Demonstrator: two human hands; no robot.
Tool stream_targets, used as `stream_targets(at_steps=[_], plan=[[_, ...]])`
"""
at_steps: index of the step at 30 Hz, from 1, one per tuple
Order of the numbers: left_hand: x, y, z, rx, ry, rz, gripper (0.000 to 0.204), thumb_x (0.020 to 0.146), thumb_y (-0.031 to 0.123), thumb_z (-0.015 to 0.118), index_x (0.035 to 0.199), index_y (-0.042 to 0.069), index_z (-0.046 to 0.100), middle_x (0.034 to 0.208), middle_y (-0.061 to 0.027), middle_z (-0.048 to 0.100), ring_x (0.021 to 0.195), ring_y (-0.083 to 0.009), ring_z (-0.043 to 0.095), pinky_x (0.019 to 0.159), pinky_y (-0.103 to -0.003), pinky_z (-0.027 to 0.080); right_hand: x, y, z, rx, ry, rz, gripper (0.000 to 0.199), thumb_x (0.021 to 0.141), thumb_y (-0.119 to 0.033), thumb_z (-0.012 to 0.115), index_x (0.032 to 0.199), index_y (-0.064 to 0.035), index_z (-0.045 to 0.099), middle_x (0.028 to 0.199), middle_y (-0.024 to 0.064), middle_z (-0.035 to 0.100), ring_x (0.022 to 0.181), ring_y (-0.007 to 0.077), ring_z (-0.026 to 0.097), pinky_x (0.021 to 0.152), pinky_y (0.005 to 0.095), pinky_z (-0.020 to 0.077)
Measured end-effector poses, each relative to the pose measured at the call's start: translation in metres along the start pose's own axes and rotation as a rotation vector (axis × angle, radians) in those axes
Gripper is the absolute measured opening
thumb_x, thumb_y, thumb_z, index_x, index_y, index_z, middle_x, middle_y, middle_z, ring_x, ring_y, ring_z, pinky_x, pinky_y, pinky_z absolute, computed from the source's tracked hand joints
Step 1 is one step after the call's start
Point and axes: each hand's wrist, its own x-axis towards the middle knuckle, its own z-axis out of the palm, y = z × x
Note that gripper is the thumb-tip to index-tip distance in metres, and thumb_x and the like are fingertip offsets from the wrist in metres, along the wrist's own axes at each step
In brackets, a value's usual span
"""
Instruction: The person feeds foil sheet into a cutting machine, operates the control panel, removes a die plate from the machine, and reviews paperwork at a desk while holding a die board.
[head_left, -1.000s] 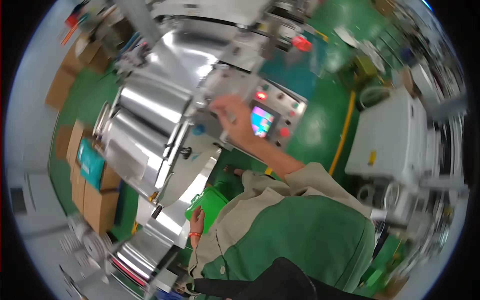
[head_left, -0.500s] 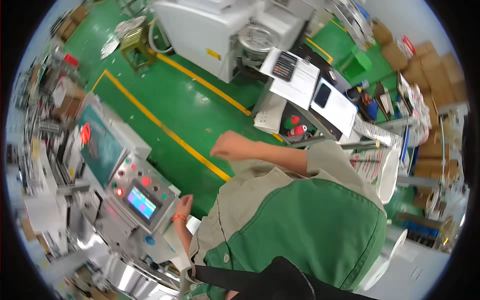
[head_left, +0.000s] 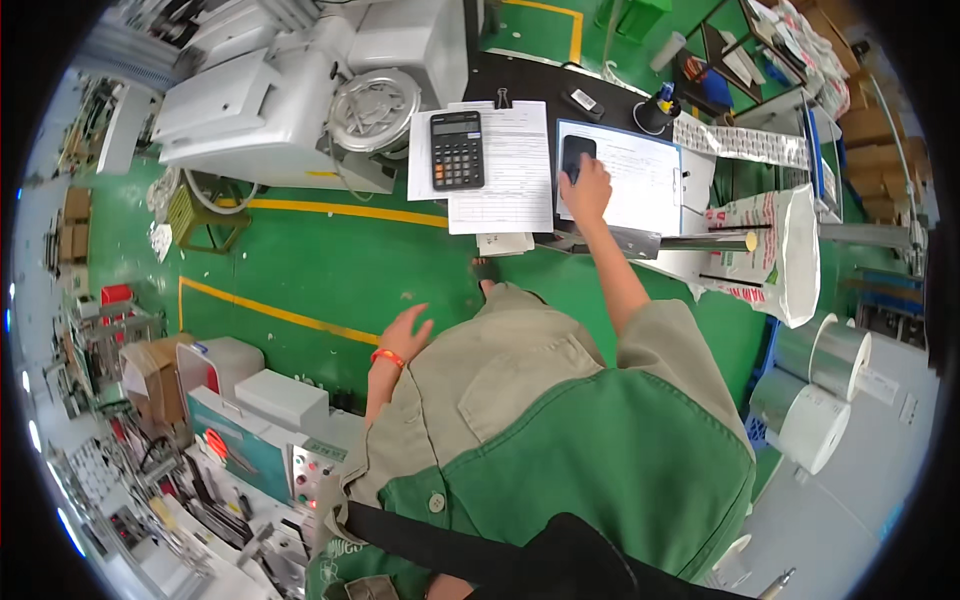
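My right hand [head_left: 588,187] reaches forward onto a dark desk [head_left: 540,80] and rests on a black phone [head_left: 576,156] lying on a white sheet with a blue edge [head_left: 640,180]. Whether the fingers grip the phone I cannot tell. My left hand [head_left: 405,333] hangs open at my side above the green floor, with an orange band on its wrist. A black calculator [head_left: 457,149] lies on printed papers [head_left: 510,170] just left of the phone.
A grey-white machine [head_left: 300,90] stands left of the desk. Yellow lines cross the green floor [head_left: 330,260]. A control panel with buttons [head_left: 310,475] is at lower left. Printed bags [head_left: 770,250] and silver film rolls [head_left: 820,390] sit on the right.
The view swung from the control panel and film machine round to the desk. My right hand has gone from mid-air onto the phone; my left hand has come off the panel.
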Motion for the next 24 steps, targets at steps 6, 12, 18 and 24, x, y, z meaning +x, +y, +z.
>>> stream_targets(at_steps=[6,12,18,24], plan=[[0.047,0.032,-0.02,-0.155,-0.181,0.141,0.044,0.082,0.029,0.053,0.122,0.012,0.045,0.118,-0.0138,0.051,0.105,-0.0291,0.051,0.088,-0.036,0.041,0.02,0.002,0.006,-0.067,-0.188,0.42,0.08,0.063,-0.048,0.068,0.118,0.0034,0.039,0.111,0.0185,0.043,0.103,0.0349,0.041,0.081,0.0468,0.038],[0.087,0.061,-0.047,-0.036,-0.179,0.124,0.046,0.081,0.024,0.054,0.124,0.012,0.041,0.117,-0.0145,0.05,0.105,-0.0295,0.05,0.087,-0.036,0.042,0.007,-0.071,0.041,0.234,-0.042,-0.032,0.09,0.056,-0.044,0.073,0.122,0.0044,0.035,0.12,0.0211,0.039,0.11,0.0351,0.037,0.087,0.0482,0.034],[0.105,0.08,-0.075,0.043,-0.12,0.276,0.041,0.081,0.018,0.054,0.12,0.008,0.044,0.117,-0.014,0.05,0.106,-0.031,0.049,0.088,-0.036,0.041,0.005,-0.2,0.072,0.132,-0.26,0.054,0.109,0.054,-0.044,0.074,0.133,0.002,0.016,0.126,0.0296,0.029,0.115,0.0417,0.03,0.087,0.0569,0.0288],[0.084,0.033,-0.076,-0.009,-0.065,0.199,0.043,0.082,0.02,0.054,0.122,0.009,0.043,0.118,-0.0147,0.049,0.105,-0.0303,0.049,0.089,-0.035,0.041,0.005,-0.203,0.087,0.116,-0.237,0.113,0.118,0.051,-0.03,0.077,0.138,-0.0056,0.002,0.131,0.0353,0.016,0.12,0.0453,0.023,0.09,0.0595,0.0246]])
